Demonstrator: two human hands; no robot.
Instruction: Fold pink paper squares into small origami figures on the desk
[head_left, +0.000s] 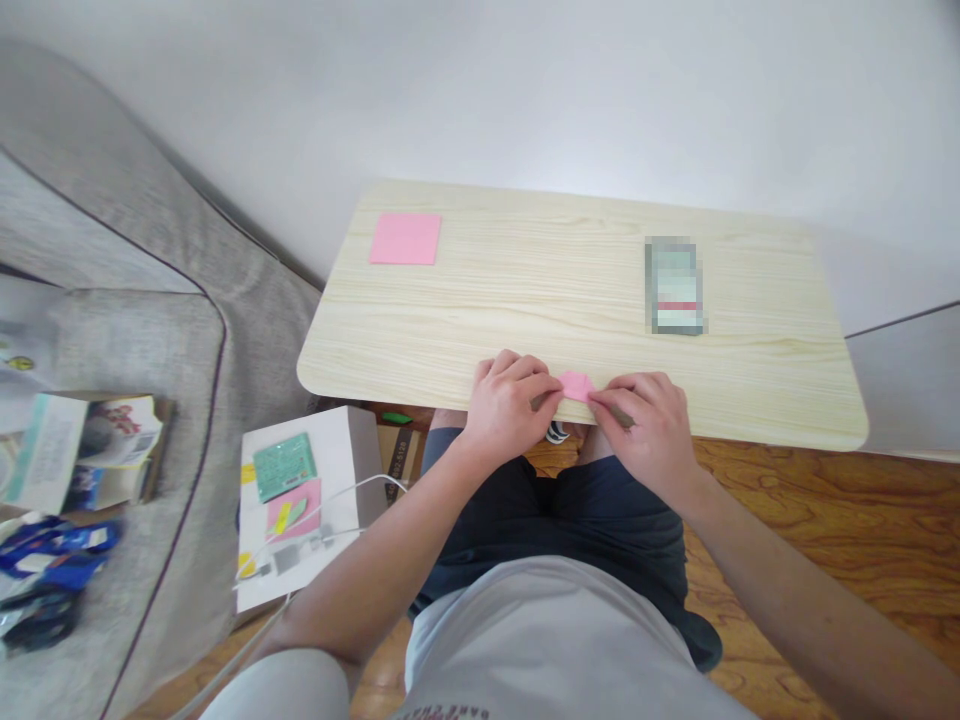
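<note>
Clock: centred on tabletop, 12 = away from wearer.
Box count: 1 white box (334,437) at 8 o'clock; on it 1 green packet (285,466), 1 pink sheet (309,496) under small yellow and green bits.
Tabletop count: 1 flat pink square (406,239) at 10, 1 small folded pink paper (577,385) at 6, 1 pixelated item (677,287) near 3, can't tell what.
Left hand (514,402): thumb and index pinching folded paper's 9 o'clock edge; other fingers bent, close together.
Right hand (646,425): thumb and index pinching its 3 o'clock edge; other fingers curled.
Paper position: between both hands, at table's near edge.
Surface: tabletop (525,275) pale wood-grain, rounded corners.
Room: grey sofa (142,335) at 9 with clutter, white wall (525,95) at 12, wood floor (795,540) at 4.
</note>
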